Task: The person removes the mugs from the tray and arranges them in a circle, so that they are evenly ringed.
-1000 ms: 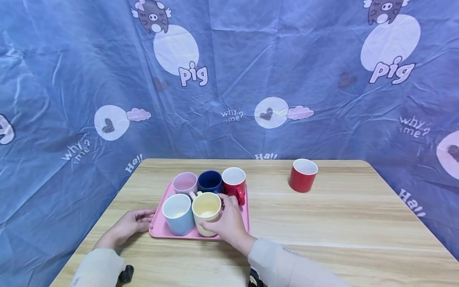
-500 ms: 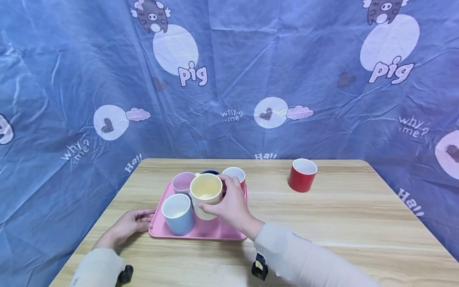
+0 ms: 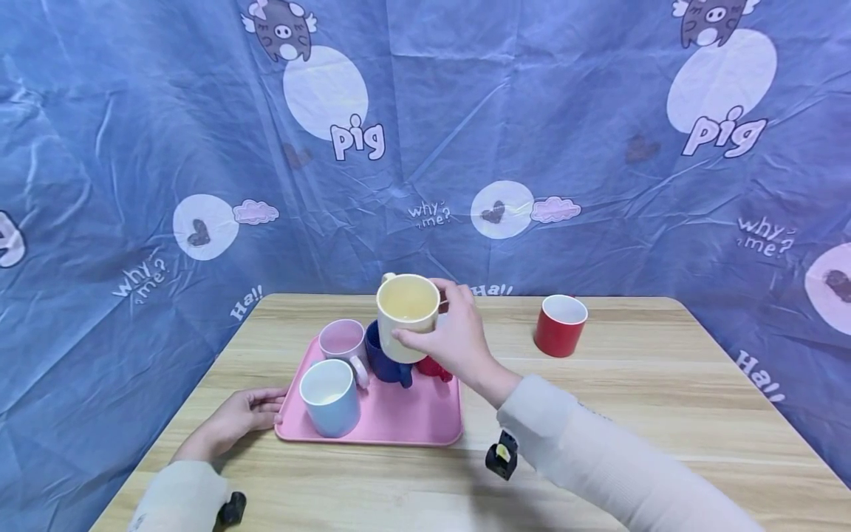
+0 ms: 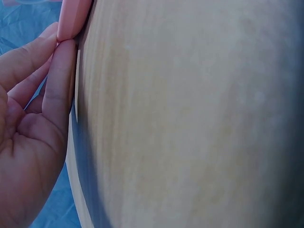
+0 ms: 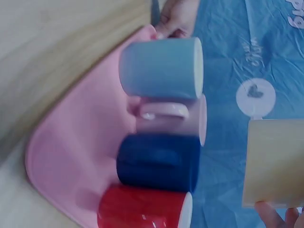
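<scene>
Right hand [image 3: 459, 332] wraps the glossy pale-yellow ceramic mug [image 3: 407, 316] from its right side, thumb across the near wall, fingers curled round the far wall. Mug is held upright, mouth up, in the air above the back row of the tray; its small loop handle points back-left, away from the palm. Right wrist view shows only the mug's flat cream side [image 5: 273, 161] with fingertips [image 5: 266, 213] at its edge.

Directly under and behind the lifted mug: dark navy glazed mug [image 3: 385, 362], partly hidden, and a red mug with white interior [image 3: 433, 367], mostly hidden behind the hand. Left of those, a pale pink mug [image 3: 342, 343], handle towards the front. Front left stands a light blue mug, white inside [image 3: 329, 397]. All four are smooth, straight-sided cylinders, standing on a flat pink plastic tray with rounded corners [image 3: 425, 421].

Left hand [image 3: 239, 420] lies flat on the table, fingers loosely extended; fingertips [image 4: 61, 71] meet the tray's left rim [image 4: 72, 19], not curled round it.

Pale wood-grain tabletop [image 3: 631, 414]. Second red mug, white inside [image 3: 561, 325], stands alone at the far right, well apart from the tray. Crinkled blue printed sheet with pig cartoons [image 3: 532, 133] hangs behind.
</scene>
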Action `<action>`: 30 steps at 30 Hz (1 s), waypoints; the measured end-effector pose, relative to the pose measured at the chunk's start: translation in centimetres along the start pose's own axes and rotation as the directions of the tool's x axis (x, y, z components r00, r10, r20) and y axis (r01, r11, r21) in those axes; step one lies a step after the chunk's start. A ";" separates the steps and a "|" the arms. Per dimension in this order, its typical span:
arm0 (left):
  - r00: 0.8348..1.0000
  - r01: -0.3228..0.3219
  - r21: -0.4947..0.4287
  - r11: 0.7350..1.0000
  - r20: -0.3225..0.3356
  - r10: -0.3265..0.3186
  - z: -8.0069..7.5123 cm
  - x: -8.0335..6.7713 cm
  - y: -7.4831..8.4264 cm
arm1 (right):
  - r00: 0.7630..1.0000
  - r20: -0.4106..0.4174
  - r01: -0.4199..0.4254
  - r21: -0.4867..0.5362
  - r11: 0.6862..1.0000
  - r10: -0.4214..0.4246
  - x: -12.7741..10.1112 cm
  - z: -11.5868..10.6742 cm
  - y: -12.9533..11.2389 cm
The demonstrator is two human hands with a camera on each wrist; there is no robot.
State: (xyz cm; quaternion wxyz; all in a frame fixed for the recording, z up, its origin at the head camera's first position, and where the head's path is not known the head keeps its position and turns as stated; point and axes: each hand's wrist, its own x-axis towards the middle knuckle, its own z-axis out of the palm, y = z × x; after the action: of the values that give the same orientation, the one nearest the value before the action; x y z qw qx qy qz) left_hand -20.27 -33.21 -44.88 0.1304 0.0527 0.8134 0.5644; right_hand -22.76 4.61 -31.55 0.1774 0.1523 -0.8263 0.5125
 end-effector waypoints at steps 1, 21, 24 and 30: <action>1.000 -0.001 0.000 1.000 0.001 0.001 0.0 0.0 0.0 | 1.000 -0.008 0.003 -0.003 1.000 -0.003 0.2 -0.4 0.1; 0.998 -0.048 -0.021 0.999 0.028 0.048 0.0 0.2 -0.8 | 0.979 -0.196 0.019 -0.151 0.988 -0.049 2.2 -8.5 3.4; 0.998 -0.054 -0.026 0.998 0.024 0.055 0.1 0.1 -0.7 | 0.977 -0.213 -0.013 -0.170 0.985 -0.024 2.2 -9.7 3.8; 0.999 -0.050 -0.017 0.999 0.017 0.051 0.1 0.0 -0.6 | 0.969 -0.246 -0.053 -0.223 0.973 -0.004 2.2 -12.0 4.9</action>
State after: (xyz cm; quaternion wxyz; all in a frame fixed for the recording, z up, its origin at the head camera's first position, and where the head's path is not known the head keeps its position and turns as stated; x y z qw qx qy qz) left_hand -20.23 -33.31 -45.51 0.1235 0.0770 0.8058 0.5740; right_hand -25.14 17.41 -29.49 0.2877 0.0564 -0.8533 0.4312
